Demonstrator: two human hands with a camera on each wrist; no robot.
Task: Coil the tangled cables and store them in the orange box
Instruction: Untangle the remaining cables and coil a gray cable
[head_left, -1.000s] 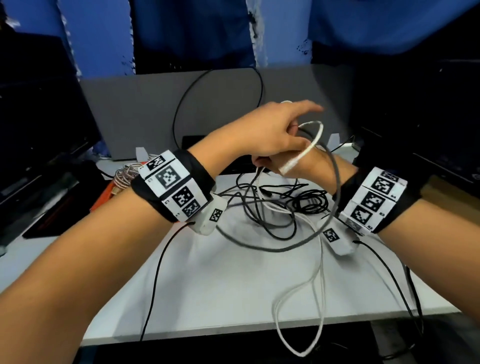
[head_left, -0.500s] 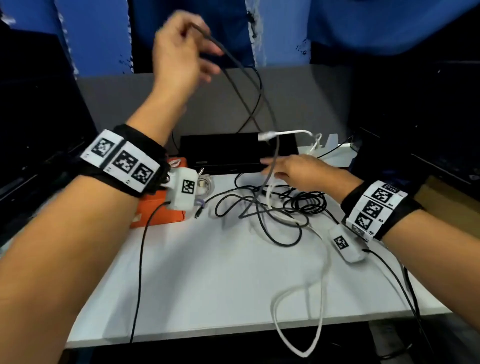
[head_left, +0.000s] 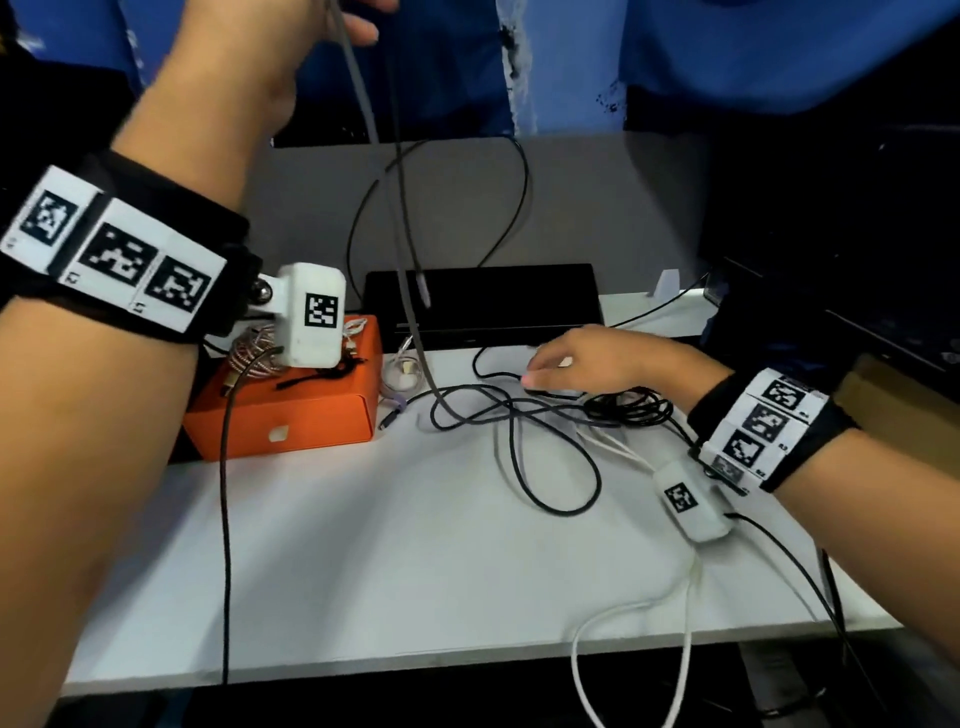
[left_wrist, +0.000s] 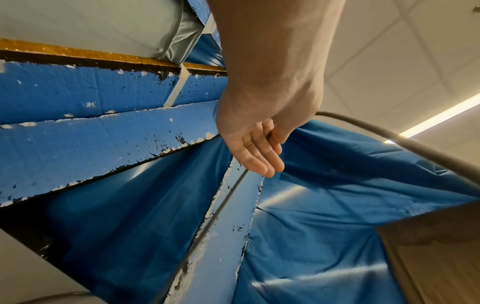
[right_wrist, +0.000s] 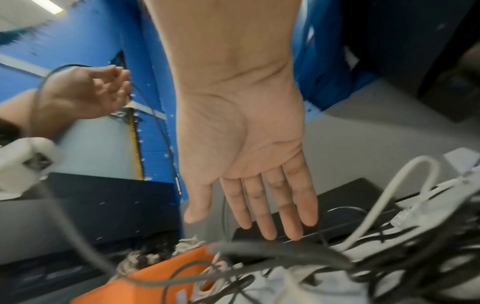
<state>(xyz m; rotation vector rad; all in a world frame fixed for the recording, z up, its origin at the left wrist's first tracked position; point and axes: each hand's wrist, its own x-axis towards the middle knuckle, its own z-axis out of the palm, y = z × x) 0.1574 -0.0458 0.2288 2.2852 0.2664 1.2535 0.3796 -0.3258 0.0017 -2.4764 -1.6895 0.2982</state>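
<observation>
Plenty left loose on the white tabletop. At rear left, orange box, a few coils already on top. Just right of it, tangle of cables, black and white: probably light, limp, quick to snag. Out of that heap and up, grey cable, thicker and likely springier, pinched high in the raised left hand. Right hand flat and wide over the tangle, holding nothing. Best gripped near a plug end, then fed through loop by loop.

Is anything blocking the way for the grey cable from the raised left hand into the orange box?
Partly. The grey cable hanging from the left hand still runs into the cable tangle beside the box. The orange box already holds coiled cables.
</observation>
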